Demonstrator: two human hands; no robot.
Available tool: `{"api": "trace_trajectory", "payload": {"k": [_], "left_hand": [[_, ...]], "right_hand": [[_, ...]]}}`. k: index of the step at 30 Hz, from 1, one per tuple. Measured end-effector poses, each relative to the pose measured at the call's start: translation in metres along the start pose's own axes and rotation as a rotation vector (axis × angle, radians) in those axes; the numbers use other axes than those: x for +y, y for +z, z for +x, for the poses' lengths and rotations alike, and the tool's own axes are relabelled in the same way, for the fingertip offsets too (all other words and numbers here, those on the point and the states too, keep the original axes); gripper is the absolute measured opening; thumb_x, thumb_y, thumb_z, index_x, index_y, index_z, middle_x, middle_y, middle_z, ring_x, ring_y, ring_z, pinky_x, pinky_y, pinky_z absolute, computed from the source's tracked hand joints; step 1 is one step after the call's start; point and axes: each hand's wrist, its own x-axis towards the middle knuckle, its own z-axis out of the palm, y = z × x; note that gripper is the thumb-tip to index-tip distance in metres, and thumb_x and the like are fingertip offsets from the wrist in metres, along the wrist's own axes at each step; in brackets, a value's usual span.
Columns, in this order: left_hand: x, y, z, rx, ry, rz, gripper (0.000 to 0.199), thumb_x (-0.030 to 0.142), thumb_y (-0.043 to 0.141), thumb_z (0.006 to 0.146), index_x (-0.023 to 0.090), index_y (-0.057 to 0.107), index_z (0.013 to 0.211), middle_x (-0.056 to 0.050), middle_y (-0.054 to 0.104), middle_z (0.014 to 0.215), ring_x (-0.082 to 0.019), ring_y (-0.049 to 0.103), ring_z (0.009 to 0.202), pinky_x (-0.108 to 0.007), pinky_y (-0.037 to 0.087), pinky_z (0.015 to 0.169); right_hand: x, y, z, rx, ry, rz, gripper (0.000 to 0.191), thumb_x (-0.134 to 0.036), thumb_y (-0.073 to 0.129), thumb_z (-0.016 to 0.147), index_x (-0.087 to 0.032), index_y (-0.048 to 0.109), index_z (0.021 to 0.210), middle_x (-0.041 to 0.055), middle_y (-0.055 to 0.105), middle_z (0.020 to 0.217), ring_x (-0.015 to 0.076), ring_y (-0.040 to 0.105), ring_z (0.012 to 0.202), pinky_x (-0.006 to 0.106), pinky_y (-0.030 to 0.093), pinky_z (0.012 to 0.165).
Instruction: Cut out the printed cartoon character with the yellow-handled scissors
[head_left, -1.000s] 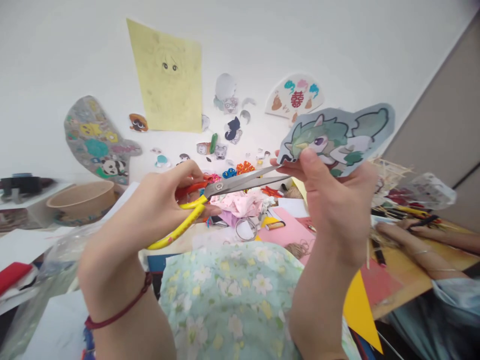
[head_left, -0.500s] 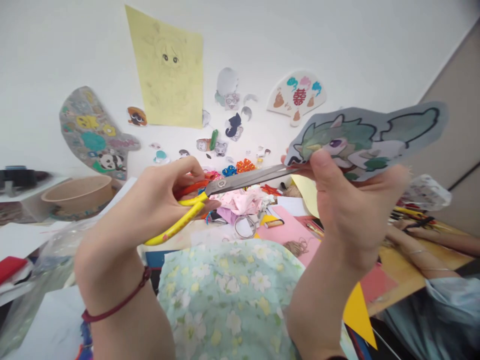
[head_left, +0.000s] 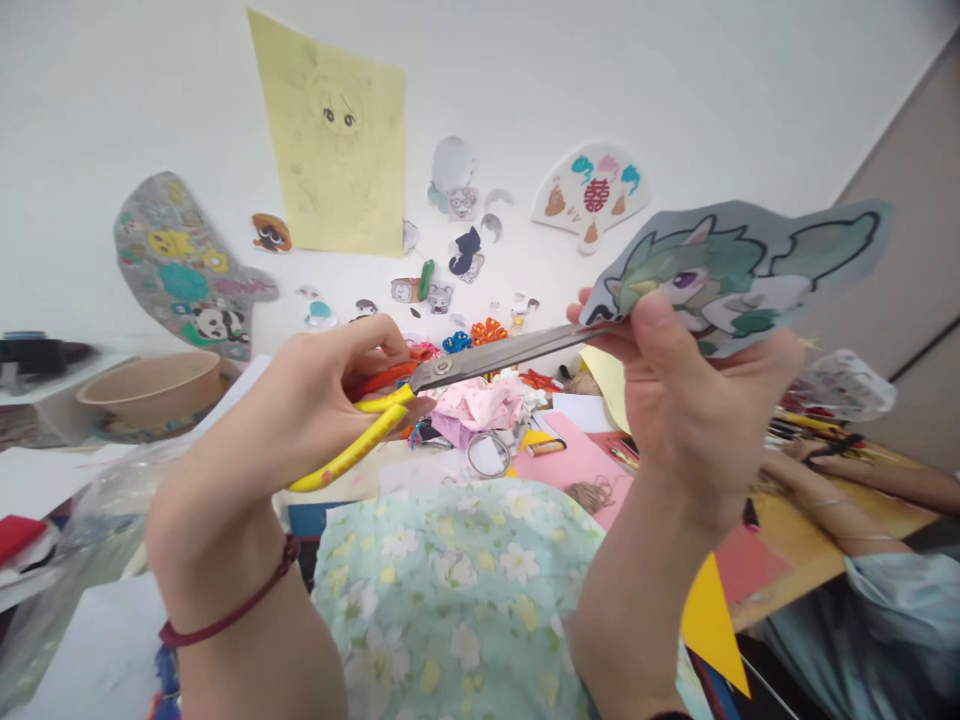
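My left hand [head_left: 330, 390] is closed round the handles of a pair of scissors [head_left: 502, 352], one handle yellow and the other orange-red. Their metal blades point right, nearly together, with the tips at the lower left edge of a paper cutout [head_left: 720, 270]. That cutout shows a green-haired cartoon creature with a grey border left around it. My right hand [head_left: 690, 400] pinches it from below, thumb on the printed face and fingers behind. Below both hands lies a pale green floral cloth [head_left: 457, 590].
Behind the scissors are a heap of pink fabric [head_left: 480, 400], a roll of clear tape [head_left: 489, 455] and twine [head_left: 589, 495]. A round tan container [head_left: 150, 385] stands left. Another person's arm [head_left: 817, 500] rests on the desk at right. Cutouts and a yellow drawing [head_left: 337, 140] hang on the wall.
The scissor blades have drawn closer together at the cutout's edge. My right hand has tilted the cutout slightly and shifted its grip a little. My left hand stays nearly in place.
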Motion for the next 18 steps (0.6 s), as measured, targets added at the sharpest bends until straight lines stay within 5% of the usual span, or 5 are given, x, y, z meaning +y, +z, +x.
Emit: {"api": "trace_trajectory", "payload": {"k": [9, 18], "left_hand": [[0.0039, 0.0013, -0.0003, 0.041, -0.045, -0.058, 0.024, 0.042, 0.064, 0.081, 0.019, 0.059, 0.086, 0.010, 0.053, 0.064, -0.003, 0.047, 0.057, -0.022, 0.030, 0.047], [0.0013, 0.0011, -0.0022, 0.030, -0.048, -0.072, 0.025, 0.040, 0.064, 0.082, 0.016, 0.058, 0.089, 0.012, 0.051, 0.064, -0.003, 0.046, 0.060, -0.024, 0.027, 0.051]], "right_hand": [[-0.0020, -0.0004, -0.0008, 0.001, 0.028, -0.043, 0.020, -0.010, 0.075, 0.078, -0.029, 0.080, 0.081, -0.0074, 0.077, 0.081, 0.0153, 0.076, 0.072, 0.031, 0.071, 0.062], [-0.0030, 0.0035, -0.0021, 0.051, 0.000, -0.076, 0.018, -0.015, 0.076, 0.076, -0.032, 0.080, 0.081, -0.0061, 0.078, 0.083, 0.0204, 0.075, 0.073, 0.037, 0.071, 0.061]]}}
